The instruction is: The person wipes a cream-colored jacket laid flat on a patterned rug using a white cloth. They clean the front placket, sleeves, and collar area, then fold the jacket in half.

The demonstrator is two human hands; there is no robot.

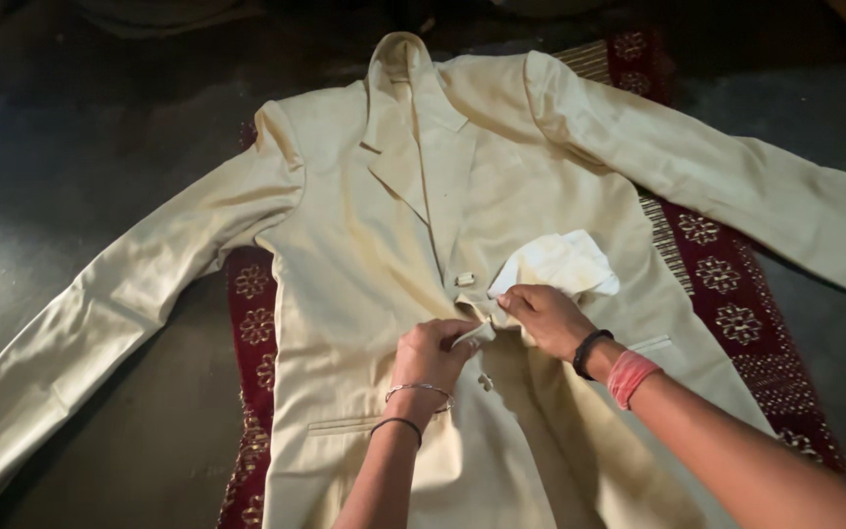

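A cream suit jacket (364,245) lies face up on a red patterned mat (727,294), both sleeves spread wide. My left hand (433,355) pinches the front edge of the jacket near its middle. My right hand (545,318) grips the opposite front edge, where the cloth is folded back and shows the pale lining (560,263). The two hands meet at the closure, just below one small button (465,279). Another button (485,380) shows lower on the front. Bangles and thread bands circle both wrists.
The mat lies on a dark, shiny floor (70,147). The left sleeve (100,323) and right sleeve (736,186) reach past the mat onto the floor. A flap pocket (345,426) sits low on the jacket's left side.
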